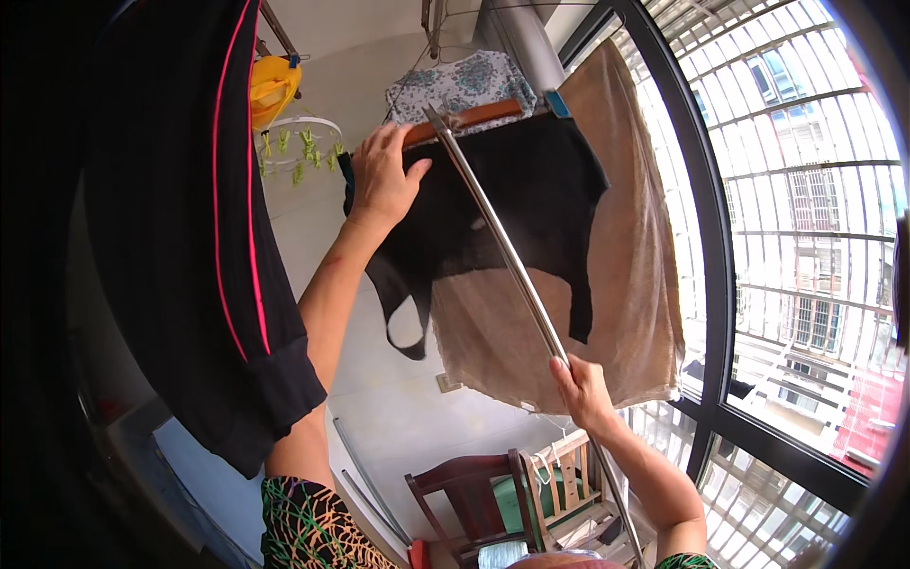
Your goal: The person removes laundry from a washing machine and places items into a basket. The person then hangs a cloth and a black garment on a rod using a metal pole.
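Note:
My left hand is raised to the left end of a brown hanger bar. Its fingers curl over the bar while the thumb sticks out to the side. From the bar a black sleeveless garment hangs upside down, its straps dangling. A blue clip pins it at the right end. My right hand grips a shiny metal clothes pole, which slants up across the garment. The pole's forked tip meets the bar near its middle.
Black trousers with pink piping hang close on the left. Behind the garment hang a brown cloth and a patterned garment. A round clip hanger hangs at left. Wooden chairs stand below; a barred window is at right.

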Available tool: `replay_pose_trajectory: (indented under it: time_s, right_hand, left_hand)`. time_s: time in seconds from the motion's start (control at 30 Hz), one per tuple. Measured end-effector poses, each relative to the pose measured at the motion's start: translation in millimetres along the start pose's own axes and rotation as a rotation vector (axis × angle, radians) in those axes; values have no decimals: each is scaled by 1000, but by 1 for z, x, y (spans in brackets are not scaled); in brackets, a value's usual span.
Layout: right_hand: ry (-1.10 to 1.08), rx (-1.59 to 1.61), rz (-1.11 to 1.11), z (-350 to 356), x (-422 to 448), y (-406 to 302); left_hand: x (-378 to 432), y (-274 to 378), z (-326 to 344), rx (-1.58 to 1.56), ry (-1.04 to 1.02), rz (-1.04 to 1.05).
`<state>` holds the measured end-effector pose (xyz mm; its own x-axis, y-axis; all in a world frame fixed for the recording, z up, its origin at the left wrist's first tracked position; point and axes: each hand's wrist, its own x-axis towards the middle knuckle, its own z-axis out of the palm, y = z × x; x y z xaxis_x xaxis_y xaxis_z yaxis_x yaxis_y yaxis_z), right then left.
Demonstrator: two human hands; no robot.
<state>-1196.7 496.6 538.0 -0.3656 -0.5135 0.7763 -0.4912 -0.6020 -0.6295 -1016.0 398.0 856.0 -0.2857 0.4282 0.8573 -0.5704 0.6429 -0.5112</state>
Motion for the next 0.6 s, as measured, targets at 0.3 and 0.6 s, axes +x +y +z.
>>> replay_pose_trajectory:
  time_s: [0.3, 0.6]
  right_hand:
    - [127, -157, -138, -21, 76, -55]
    - [238, -267, -229, -38, 177, -107]
  left_hand:
    - [-13, 42, -9, 17, 89, 9]
    - [-85, 118, 14, -662, 9, 33]
